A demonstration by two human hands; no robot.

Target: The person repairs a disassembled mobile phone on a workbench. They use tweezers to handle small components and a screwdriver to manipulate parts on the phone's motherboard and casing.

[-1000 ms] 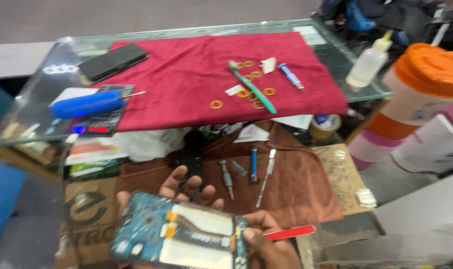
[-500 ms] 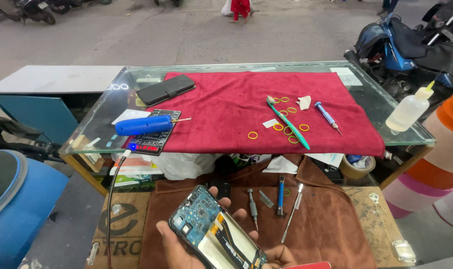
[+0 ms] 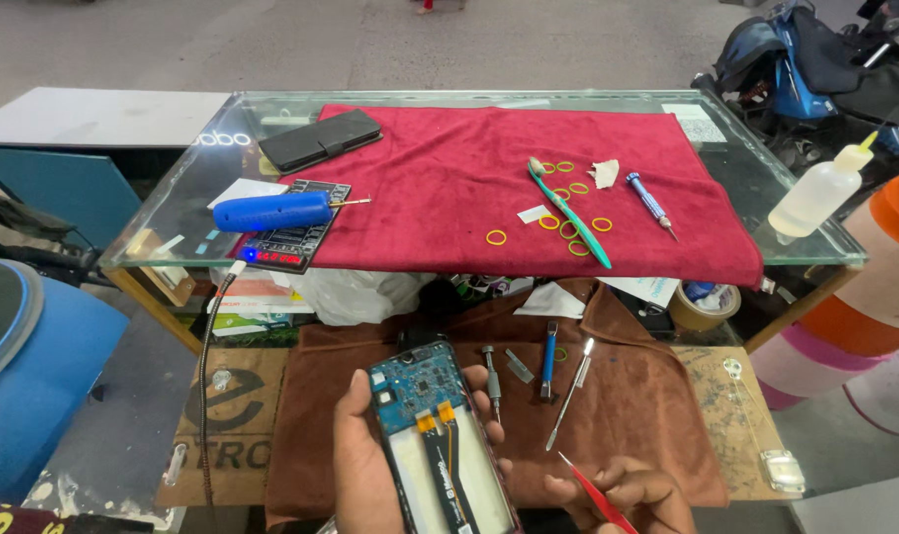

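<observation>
Left hand (image 3: pixel 362 465) cradling one opened phone (image 3: pixel 440 440), right hand (image 3: pixel 628 492) pinching one red tweezers (image 3: pixel 596 491)

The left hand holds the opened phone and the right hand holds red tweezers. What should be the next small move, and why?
Probably bring the red tweezers over to the opened phone. The left hand holds it with the circuit board and orange flex connectors exposed, while the right hand keeps the tweezers off to the side, apart from the phone, so the tips cannot reach the connectors yet.
</observation>
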